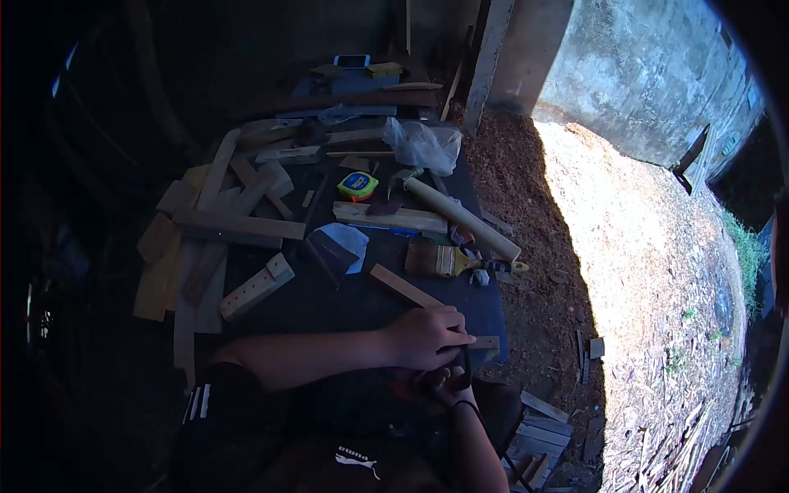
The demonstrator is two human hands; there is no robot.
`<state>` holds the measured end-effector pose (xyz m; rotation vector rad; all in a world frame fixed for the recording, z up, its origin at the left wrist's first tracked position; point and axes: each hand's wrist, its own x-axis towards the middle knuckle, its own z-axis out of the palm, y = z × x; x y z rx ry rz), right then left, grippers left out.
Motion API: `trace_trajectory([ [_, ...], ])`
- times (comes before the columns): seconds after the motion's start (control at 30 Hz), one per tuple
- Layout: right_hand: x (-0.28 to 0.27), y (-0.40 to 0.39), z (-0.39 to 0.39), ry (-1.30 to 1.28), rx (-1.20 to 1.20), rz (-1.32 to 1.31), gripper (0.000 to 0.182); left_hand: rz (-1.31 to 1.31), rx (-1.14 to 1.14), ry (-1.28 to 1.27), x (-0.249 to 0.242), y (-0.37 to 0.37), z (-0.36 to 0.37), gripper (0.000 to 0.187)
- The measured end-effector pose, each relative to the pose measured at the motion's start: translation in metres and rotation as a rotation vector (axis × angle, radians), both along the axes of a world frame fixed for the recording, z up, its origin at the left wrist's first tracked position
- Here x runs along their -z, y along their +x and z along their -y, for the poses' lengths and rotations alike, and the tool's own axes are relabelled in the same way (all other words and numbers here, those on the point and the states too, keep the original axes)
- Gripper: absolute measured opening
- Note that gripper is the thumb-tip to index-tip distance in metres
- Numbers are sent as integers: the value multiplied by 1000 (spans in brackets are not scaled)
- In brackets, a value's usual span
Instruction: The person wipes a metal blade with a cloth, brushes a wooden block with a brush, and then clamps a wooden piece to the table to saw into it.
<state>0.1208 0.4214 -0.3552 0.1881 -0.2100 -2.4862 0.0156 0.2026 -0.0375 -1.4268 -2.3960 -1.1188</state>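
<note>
My left hand (423,337) is closed over wood at the near right edge of the dark table. A narrow wooden strip (403,285) sticks out beyond its knuckles. To the right of its fingertips shows a short wood end (486,342) with a small dark mark; whether both belong to one piece is hidden. Just below, my right hand (448,384) is wrapped round a dark tool (467,368), whose kind I cannot make out. A black cord (493,448) runs down along the right forearm. A wide paintbrush (444,260) lies beyond the hands.
On the table (329,316) lie a drilled wooden block (257,286), a tape measure (357,186), a hammer (460,218), a plastic bag (423,146), and several boards (238,223) at left. A phone (352,61) rests at the back. Wood scraps (538,435) lie on the ground.
</note>
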Motion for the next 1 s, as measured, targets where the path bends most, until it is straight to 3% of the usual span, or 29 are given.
trace_trajectory([
  [0.07, 6, 2, -6, 48, 63, -175, 40, 1, -3, -16, 0, 0, 0, 30],
  [0.17, -93, 11, 11, 525, 289, 279, 16, 28, 3, -11, 1, 0, -1, 28],
  [0.27, -117, 31, 17, 762, 313, 68, 32, 74, -8, -24, 0, 2, 0, 27],
  [0.37, -97, 42, 21, 1036, 339, -57, 40, 67, -34, -18, 3, 3, -2, 24],
  [0.47, -61, 26, 19, 962, 359, 49, 41, 26, -53, -47, 4, 4, -3, 26],
  [0.57, -48, 22, 17, 744, 448, -32, 40, -13, -53, -52, 7, 0, -4, 27],
  [0.67, -99, 15, 29, 765, 383, -105, 42, -16, -29, -55, 7, -2, 1, 26],
  [0.73, -116, 9, 28, 913, 384, -97, 39, -10, -10, -41, 8, -4, -2, 25],
  [0.93, -108, -12, 9, 852, 255, -82, 29, -10, -51, -47, 7, -7, -4, 22],
  [1.0, -79, -20, -4, 845, 278, -231, 32, -23, -76, -83, 10, -3, -6, 22],
])
